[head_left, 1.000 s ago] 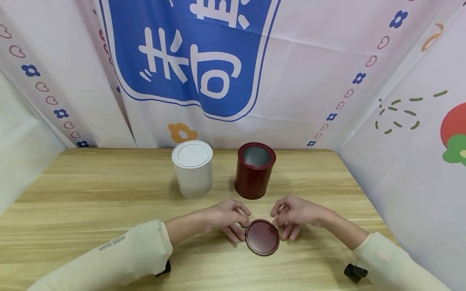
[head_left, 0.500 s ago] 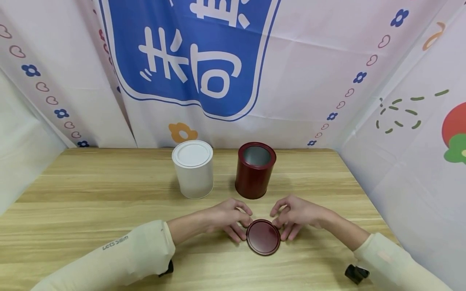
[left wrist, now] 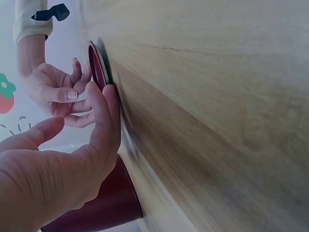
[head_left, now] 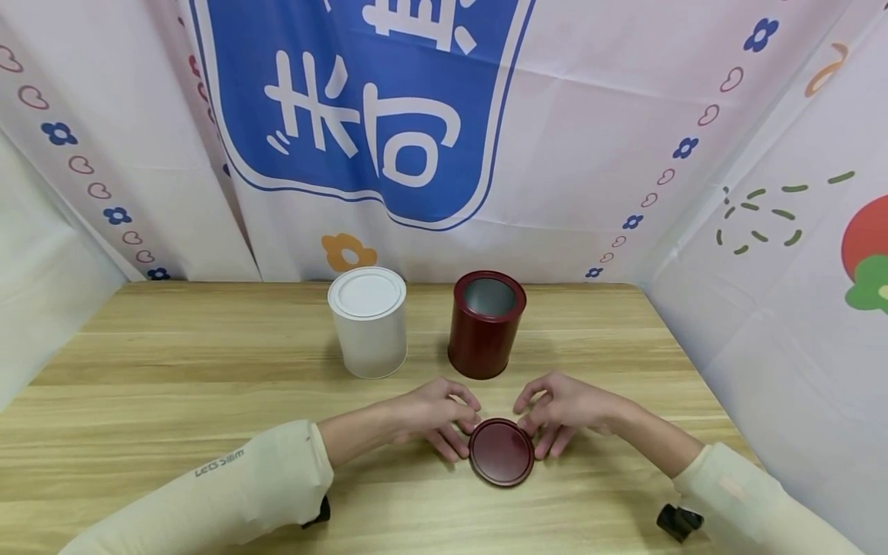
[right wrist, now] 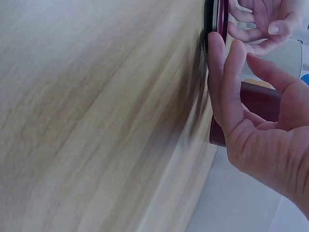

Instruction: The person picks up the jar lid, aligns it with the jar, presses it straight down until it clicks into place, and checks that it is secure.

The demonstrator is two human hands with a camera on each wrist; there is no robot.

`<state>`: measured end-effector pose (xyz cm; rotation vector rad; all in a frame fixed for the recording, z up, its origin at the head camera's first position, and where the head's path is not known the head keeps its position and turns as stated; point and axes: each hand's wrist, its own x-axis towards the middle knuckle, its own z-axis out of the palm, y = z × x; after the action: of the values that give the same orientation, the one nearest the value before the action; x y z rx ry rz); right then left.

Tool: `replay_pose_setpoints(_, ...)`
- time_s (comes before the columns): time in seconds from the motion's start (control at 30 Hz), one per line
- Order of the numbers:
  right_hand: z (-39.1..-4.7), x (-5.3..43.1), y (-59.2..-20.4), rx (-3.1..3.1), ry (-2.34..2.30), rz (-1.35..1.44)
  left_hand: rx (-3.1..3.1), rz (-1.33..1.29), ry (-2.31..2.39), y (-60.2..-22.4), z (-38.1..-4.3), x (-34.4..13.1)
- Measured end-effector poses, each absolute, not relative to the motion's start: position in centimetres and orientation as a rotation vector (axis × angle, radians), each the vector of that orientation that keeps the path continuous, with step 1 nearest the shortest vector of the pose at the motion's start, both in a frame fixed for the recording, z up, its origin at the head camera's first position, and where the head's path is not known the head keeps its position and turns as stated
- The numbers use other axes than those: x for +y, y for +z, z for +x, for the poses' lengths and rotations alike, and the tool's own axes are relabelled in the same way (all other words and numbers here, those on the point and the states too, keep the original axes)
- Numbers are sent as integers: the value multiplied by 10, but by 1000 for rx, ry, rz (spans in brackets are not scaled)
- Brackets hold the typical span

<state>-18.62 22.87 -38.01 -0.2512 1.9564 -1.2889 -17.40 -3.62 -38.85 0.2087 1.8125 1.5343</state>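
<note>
Left hand: left hand (head_left: 433, 416) lies low on the table (head_left: 173, 370), fingers loosely curled, fingertips touching the lid's 9 o'clock edge; no firm grip visible.
Right hand: right hand (head_left: 558, 412) mirrors it, fingertips at the lid's 3 o'clock edge, thumb raised.
Count: one dark red lid (head_left: 502, 452), one open red tin (head_left: 486, 324), one closed white tin (head_left: 368, 320).
Lid place: flat on the table between both hands, at 6 o'clock from the red tin.

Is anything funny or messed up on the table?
Only one thing: the red tin stands open, and its red lid lies flat on the table between both hands. The white tin is closed. Nothing spilled or broken.
</note>
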Motion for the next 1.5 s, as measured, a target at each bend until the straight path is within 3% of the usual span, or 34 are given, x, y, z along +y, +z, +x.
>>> replay_pose_setpoints(1.0, -196, 226, -347, 2068, -1376, -311, 1832, 135, 1800, -365, -182, -46)
replay_pose_setpoints(1.5, -204, 218, -326, 2142, -1420, -367, 1879, 264, 1882, -344, -189, -47)
